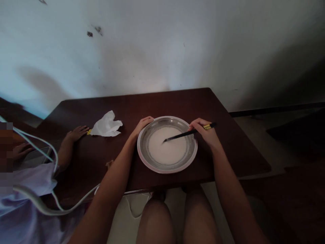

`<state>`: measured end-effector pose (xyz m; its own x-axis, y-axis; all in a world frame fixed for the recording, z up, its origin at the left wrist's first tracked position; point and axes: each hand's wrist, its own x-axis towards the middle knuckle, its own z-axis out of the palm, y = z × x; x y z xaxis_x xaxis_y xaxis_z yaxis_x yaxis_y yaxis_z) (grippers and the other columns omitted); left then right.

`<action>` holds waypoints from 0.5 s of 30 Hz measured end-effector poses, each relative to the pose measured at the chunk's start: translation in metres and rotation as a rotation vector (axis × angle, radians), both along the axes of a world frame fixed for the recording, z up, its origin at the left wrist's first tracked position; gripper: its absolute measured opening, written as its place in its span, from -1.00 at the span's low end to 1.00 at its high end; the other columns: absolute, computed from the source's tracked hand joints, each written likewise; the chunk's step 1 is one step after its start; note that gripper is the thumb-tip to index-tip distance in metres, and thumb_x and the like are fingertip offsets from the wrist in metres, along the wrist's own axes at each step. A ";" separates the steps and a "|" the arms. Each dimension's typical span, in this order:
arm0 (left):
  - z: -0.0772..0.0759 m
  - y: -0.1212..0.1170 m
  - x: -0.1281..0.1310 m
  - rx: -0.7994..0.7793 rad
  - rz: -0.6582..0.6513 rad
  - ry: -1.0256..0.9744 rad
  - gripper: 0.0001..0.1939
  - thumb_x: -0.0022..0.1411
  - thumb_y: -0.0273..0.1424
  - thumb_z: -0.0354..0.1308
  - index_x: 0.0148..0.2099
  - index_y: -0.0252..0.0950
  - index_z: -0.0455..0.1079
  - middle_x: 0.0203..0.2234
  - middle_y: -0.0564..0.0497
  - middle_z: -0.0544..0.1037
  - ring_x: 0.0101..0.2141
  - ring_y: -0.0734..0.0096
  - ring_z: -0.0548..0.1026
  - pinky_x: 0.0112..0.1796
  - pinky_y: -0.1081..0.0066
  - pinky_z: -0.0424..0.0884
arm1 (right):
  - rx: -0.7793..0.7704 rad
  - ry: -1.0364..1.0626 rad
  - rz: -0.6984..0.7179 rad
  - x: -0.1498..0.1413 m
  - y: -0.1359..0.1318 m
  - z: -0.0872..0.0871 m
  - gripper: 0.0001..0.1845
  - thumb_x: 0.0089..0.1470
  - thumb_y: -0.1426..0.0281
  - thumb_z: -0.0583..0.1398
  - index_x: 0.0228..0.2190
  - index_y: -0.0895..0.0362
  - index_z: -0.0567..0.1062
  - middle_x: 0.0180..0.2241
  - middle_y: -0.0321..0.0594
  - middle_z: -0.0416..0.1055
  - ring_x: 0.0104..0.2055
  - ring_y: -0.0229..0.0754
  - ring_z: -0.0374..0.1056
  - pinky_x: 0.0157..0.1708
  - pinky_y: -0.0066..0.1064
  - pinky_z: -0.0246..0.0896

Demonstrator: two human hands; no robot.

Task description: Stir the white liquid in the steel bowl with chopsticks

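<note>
A round metal basin (141, 152) sits near the front edge of the dark table, holding a milky white liquid (166, 154). My left hand (143, 126) is wrapped round the basin's left rim. Dark chopsticks (179, 136) with gold bands near their upper end are pinched in my right hand (205, 132), beside the right rim. They slant down to the left, and their tips are in or at the surface of the liquid, slightly blurred.
A crumpled white plastic bag (106, 125) lies on the table (167, 101) at the left. Another person's hand (77, 133) rests beside its yellow end. White cables (76, 206) loop along the lower left. A stained wall (152, 44) stands behind the table.
</note>
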<state>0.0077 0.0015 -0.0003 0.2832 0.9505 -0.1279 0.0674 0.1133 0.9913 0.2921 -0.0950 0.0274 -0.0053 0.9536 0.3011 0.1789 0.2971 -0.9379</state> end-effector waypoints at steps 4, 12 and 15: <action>0.002 -0.001 0.000 -0.014 0.006 -0.018 -0.76 -0.08 -0.24 0.21 -0.46 -0.32 0.37 -0.60 0.10 0.39 -0.54 0.50 0.31 -0.46 0.48 0.23 | -0.014 0.033 -0.026 0.000 0.000 -0.001 -0.74 0.12 0.22 0.17 -0.50 0.08 0.51 -0.60 -0.33 0.45 -0.50 -0.27 0.37 -0.40 -0.40 0.29; 0.003 -0.002 0.001 -0.018 0.004 -0.036 -0.76 -0.09 -0.25 0.23 -0.46 -0.34 0.39 -0.59 0.10 0.41 -0.53 0.52 0.33 -0.45 0.51 0.24 | 0.000 0.027 -0.033 0.001 -0.001 -0.001 -0.75 0.12 0.24 0.17 -0.51 0.08 0.51 -0.59 -0.33 0.45 -0.48 -0.27 0.38 -0.37 -0.40 0.29; 0.001 -0.001 0.001 -0.022 0.007 -0.038 -0.75 -0.10 -0.23 0.24 -0.46 -0.34 0.39 -0.60 0.10 0.41 -0.53 0.53 0.32 -0.46 0.51 0.23 | -0.031 -0.001 0.040 0.000 -0.001 -0.001 -0.78 0.11 0.25 0.18 -0.48 0.08 0.52 -0.55 -0.31 0.48 -0.45 -0.26 0.40 -0.36 -0.40 0.30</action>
